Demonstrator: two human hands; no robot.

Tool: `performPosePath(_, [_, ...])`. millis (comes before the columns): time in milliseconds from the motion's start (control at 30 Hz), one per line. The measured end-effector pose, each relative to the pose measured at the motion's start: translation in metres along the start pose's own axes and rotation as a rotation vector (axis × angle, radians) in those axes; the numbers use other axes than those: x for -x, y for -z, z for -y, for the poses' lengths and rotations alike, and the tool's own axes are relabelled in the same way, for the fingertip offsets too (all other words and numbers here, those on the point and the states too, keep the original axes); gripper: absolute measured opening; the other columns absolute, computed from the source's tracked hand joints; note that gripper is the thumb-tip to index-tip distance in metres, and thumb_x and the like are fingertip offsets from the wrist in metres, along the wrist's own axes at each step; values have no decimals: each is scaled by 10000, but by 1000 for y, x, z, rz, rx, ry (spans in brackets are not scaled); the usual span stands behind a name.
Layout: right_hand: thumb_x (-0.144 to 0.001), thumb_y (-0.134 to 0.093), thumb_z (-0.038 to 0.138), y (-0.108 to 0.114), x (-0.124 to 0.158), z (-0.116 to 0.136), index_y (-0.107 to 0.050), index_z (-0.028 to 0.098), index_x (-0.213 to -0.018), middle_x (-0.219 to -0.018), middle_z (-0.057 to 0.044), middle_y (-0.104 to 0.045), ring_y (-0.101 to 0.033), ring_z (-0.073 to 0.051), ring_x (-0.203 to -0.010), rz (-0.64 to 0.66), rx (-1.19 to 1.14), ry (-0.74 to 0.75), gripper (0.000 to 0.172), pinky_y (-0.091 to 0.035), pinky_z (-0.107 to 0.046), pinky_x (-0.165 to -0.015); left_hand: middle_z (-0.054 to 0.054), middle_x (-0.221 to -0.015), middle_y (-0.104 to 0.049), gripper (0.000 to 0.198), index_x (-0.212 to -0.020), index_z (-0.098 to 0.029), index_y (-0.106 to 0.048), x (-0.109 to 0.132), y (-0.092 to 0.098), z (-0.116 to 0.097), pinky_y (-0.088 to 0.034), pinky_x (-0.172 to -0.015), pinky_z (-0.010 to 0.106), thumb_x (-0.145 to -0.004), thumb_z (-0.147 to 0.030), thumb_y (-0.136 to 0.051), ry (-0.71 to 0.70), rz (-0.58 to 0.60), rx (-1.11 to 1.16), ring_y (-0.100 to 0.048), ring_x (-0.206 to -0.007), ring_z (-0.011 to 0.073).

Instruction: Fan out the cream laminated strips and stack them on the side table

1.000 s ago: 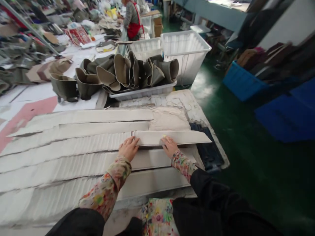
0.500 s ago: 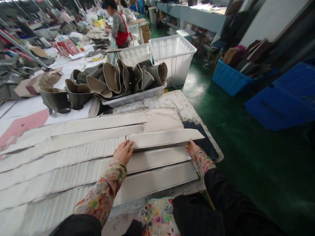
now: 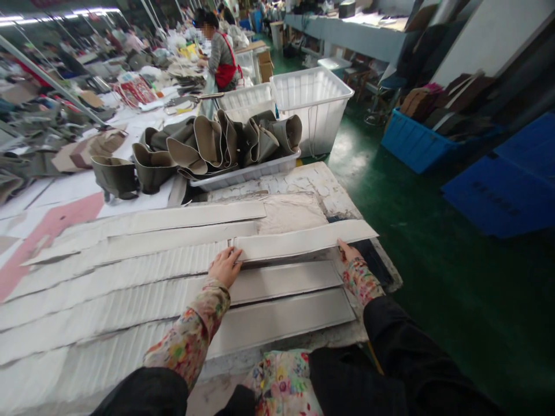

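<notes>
A long off-white strip [image 3: 299, 240] lies over the rows on the worktable, its pointed right end reaching past the stack and bending slightly. My left hand [image 3: 225, 266] rests palm down at its left end, fingers spread on the surface and fingertips on the strip. Near the right end, my right hand [image 3: 348, 252] pinches the strip's lower edge, with the thumb partly hidden. Below it, two similar pale strips, an upper one [image 3: 286, 281] and a lower one [image 3: 286, 320], lie flat. Closely overlapped layers of pale strips [image 3: 125, 292] spread to the left.
Behind the rows, a shallow tray [image 3: 251, 173] holds curled dark-olive pieces [image 3: 208, 138]. A large white bin [image 3: 312, 110] stands beyond the table. Blue crates [image 3: 411, 141] sit on the green floor at right. A person in a red apron [image 3: 225, 63] works farther back.
The view has shifted slightly. The strip's right end has moved a little right and upward and now bends more. My left hand stays at the left end; my right hand remains on the lower edge.
</notes>
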State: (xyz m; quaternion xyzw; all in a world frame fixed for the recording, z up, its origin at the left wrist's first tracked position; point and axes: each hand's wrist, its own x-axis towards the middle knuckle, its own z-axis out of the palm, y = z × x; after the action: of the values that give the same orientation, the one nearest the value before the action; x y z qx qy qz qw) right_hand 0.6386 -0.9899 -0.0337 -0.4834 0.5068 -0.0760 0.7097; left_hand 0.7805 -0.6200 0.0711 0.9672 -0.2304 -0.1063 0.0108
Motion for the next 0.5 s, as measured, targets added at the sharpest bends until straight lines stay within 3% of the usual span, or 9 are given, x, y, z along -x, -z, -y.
performPosePath(133, [-773, -502, 250, -8, 5, 14, -508, 200, -796, -726, 19, -592, -579, -88, -707, 87, -222, -23, 56, -523, -210, -678, 40, -1344, -376, 426, -1243, -297, -437, -1, -1, 2, -373, -947, 425, -825, -361, -388, -1, 7, 6, -365, -1195, 251])
performPosePath(200, [-787, -457, 246, -14, 6, 15, -502, 197, -789, -770, 2, -596, -589, -105, -769, 137, -282, -66, 67, -525, -258, -744, 38, -1344, -374, 425, -1242, -306, -437, -1, -3, 4, -372, -946, 426, -822, -358, -396, -1, 5, 8, -363, -1196, 248])
performPosePath(367, [-763, -509, 439, -27, -2, 5, -466, 210, -832, -797, -25, -569, -582, -150, -800, 90, -309, -198, 243, -533, -335, -732, 33, -1337, -382, 414, -1228, -309, -449, 2, -4, 5, -358, -963, 407, -816, -346, -420, -7, -2, 31, -363, -1195, 232])
performPosePath(500, [-737, -577, 322, -34, -13, -1, -476, 199, -815, -711, -2, -547, -563, -126, -661, 67, -279, -260, 178, -547, -315, -676, 29, -1340, -382, 415, -1221, -315, -450, 5, -3, 3, -358, -963, 417, -806, -323, -445, 17, 0, 65, -355, -1211, 228])
